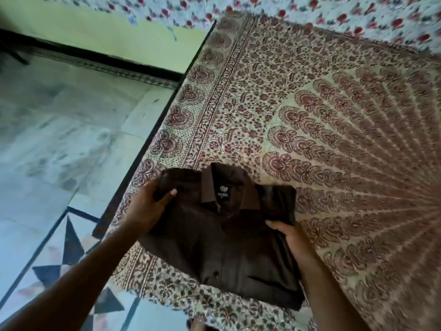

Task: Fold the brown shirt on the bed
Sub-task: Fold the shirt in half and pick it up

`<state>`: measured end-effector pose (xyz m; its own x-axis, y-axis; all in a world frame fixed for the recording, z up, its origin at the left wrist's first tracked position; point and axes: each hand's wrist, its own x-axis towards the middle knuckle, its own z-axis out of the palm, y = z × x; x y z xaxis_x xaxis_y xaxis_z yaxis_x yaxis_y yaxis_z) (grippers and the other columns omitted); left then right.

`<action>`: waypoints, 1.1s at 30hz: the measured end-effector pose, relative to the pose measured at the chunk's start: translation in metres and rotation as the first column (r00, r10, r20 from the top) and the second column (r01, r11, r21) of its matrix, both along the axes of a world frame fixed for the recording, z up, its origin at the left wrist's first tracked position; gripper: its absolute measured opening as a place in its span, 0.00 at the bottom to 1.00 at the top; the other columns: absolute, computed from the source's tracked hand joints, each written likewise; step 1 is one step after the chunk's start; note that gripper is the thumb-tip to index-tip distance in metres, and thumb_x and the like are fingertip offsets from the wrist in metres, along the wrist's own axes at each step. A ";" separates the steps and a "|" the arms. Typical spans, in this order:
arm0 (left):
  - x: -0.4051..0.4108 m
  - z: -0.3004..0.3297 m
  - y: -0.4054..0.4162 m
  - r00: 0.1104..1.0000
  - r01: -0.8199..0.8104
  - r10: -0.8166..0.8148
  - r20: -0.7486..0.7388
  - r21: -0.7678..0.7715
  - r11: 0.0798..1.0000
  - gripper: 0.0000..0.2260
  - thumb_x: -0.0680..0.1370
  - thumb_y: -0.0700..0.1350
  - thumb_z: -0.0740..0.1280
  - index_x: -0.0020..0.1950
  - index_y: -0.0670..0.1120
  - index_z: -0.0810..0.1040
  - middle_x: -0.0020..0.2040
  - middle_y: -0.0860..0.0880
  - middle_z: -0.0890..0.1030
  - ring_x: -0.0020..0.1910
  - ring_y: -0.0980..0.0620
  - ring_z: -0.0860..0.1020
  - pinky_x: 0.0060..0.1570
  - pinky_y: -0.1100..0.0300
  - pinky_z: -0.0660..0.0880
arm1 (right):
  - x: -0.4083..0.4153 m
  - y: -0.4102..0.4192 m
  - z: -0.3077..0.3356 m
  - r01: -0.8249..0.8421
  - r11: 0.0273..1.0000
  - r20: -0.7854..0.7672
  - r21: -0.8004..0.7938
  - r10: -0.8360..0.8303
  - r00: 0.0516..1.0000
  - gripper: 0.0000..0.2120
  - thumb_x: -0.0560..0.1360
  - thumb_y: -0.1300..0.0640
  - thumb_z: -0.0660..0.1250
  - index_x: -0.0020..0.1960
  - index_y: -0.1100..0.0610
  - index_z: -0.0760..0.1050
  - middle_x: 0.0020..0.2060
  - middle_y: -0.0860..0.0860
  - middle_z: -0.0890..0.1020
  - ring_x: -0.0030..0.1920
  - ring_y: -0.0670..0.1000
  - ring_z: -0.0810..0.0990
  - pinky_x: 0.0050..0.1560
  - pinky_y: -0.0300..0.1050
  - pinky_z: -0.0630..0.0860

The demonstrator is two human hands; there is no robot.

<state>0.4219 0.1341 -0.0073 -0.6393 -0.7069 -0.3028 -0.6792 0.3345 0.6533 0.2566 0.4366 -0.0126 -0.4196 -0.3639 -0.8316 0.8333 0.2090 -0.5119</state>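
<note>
A brown shirt (222, 235), folded into a neat rectangle with collar up, lies near the bed's (334, 115) left edge on block-printed cotton, left hand (149, 206) and right hand (292, 237) gripping its sides.

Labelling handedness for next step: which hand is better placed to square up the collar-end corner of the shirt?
Left, likely. The left hand already grips the brown shirt at its shoulder corner beside the collar. The right hand holds the side edge lower down, further from the collar end.
</note>
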 end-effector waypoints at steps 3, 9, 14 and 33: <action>0.008 -0.020 -0.007 0.997 0.027 -0.042 0.065 0.213 0.977 0.26 0.76 0.65 0.67 0.68 0.52 0.76 0.61 0.45 0.83 0.59 0.44 0.81 0.61 0.48 0.77 | 0.012 0.000 -0.030 0.029 1.000 0.014 0.010 -0.029 0.999 0.26 0.71 0.52 0.76 0.67 0.60 0.79 0.52 0.61 0.86 0.47 0.61 0.86 0.49 0.52 0.80; 0.070 -0.017 -0.003 0.992 0.110 -0.130 -0.003 0.548 0.829 0.43 0.66 0.39 0.81 0.73 0.60 0.63 0.49 0.52 0.88 0.52 0.51 0.86 0.42 0.56 0.84 | 0.044 0.029 -0.028 -0.054 0.963 -0.383 0.266 0.157 0.910 0.24 0.65 0.37 0.80 0.56 0.48 0.84 0.49 0.53 0.87 0.52 0.57 0.86 0.59 0.61 0.81; 0.095 -0.020 0.015 0.991 0.103 -0.124 0.051 0.307 0.946 0.33 0.72 0.56 0.78 0.68 0.72 0.62 0.58 0.46 0.86 0.52 0.44 0.84 0.50 0.41 0.83 | 0.082 0.056 -0.037 -0.095 0.905 -0.451 0.414 0.295 0.842 0.30 0.55 0.53 0.89 0.53 0.49 0.82 0.45 0.48 0.88 0.49 0.53 0.87 0.53 0.56 0.83; 0.073 -0.035 0.000 0.997 0.066 -0.074 -0.016 -0.298 0.952 0.24 0.77 0.54 0.72 0.68 0.47 0.70 0.63 0.41 0.76 0.61 0.37 0.75 0.56 0.38 0.76 | 0.098 0.008 -0.053 0.300 0.680 -0.728 0.669 0.518 0.449 0.25 0.74 0.49 0.76 0.65 0.61 0.76 0.55 0.62 0.80 0.57 0.62 0.76 0.53 0.53 0.74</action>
<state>0.4951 0.1344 -0.0422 -0.6953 -0.7154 -0.0683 -0.6309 0.5621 0.5348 0.3542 0.4446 -0.0653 -0.9974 -0.0336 -0.0632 0.0062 0.8395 -0.5433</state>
